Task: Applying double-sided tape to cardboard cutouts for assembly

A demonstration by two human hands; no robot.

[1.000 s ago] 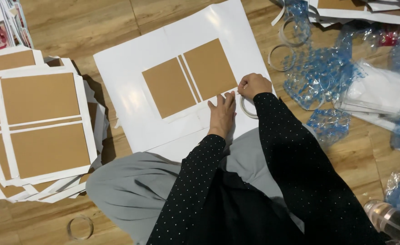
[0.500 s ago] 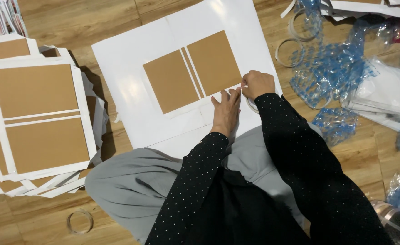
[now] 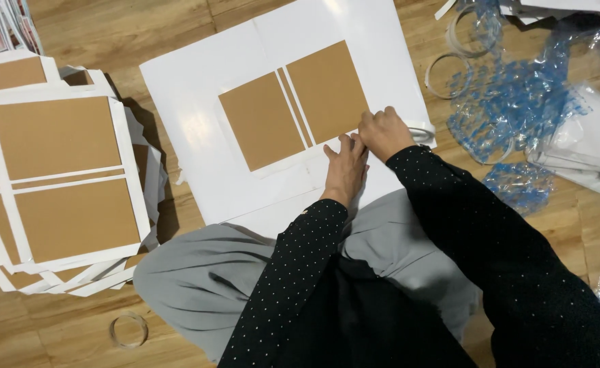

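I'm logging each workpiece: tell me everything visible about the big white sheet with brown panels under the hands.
The large glossy white sheet lies flat and tilted on the wooden floor. Two brown cardboard rectangles and a thin brown strip between them sit on it. The left hand presses its lower part; the right hand rests at the right panel's corner. Its near edge meets grey-clothed knees.

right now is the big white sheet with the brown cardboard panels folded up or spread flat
Spread flat. The big white sheet lies open on the wooden floor, all brown cardboard panels showing; both hands press its near edge.
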